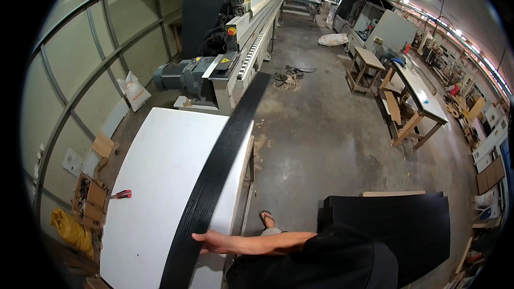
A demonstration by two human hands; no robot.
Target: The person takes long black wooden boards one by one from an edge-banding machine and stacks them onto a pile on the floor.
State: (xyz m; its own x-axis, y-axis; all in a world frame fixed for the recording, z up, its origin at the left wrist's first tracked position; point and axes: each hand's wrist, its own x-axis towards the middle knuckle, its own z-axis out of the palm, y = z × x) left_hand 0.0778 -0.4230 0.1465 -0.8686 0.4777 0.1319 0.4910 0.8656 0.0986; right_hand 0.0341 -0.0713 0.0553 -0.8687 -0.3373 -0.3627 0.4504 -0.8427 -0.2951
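Note:
My right hand [213, 241] grips the near right edge of a long, narrow black board [214, 174] with a wood-grain surface. The thumb lies on top, and the other fingers are partly hidden below the edge. The board runs slantwise over a white-topped table [160, 155], its far end beside the end of a large machine [243, 59]. Its near end leaves the picture at the bottom. My right forearm [273, 243] reaches in from the right, out of a black sleeve. My left hand is not in view.
A red-and-black handled tool [122, 194] lies at the table's left side. On my right stands a stack of black panels [391, 225]. Cables [289, 76] lie coiled on the floor ahead. A workbench [417, 91] and a small wooden stand [367, 67] are farther right.

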